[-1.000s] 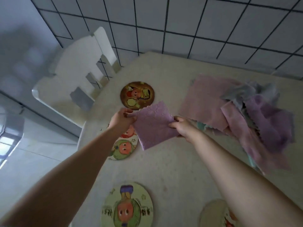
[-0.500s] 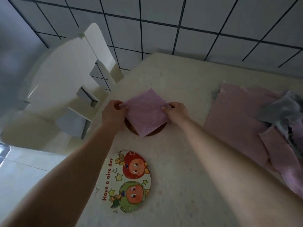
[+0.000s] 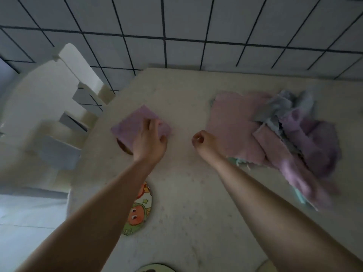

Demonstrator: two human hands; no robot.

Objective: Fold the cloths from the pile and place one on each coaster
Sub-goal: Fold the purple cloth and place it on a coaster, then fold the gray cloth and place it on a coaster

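Note:
A folded purple cloth lies on the brown coaster, of which only a lower-left sliver shows. My left hand rests flat on the cloth's right part, fingers spread. My right hand hovers over bare tabletop between that cloth and the pile, fingers loosely curled, holding nothing. The pile of cloths, pink, purple and grey, lies at the right. A cartoon coaster sits partly under my left forearm.
A white chair stands off the beige table's left edge. A tiled wall runs behind the table. Rims of two more coasters peek in at the bottom edge.
Both hands lowered the purple cloth onto the brown coaster. My right hand then let go and drew back to the right, while my left hand moved on top of the cloth.

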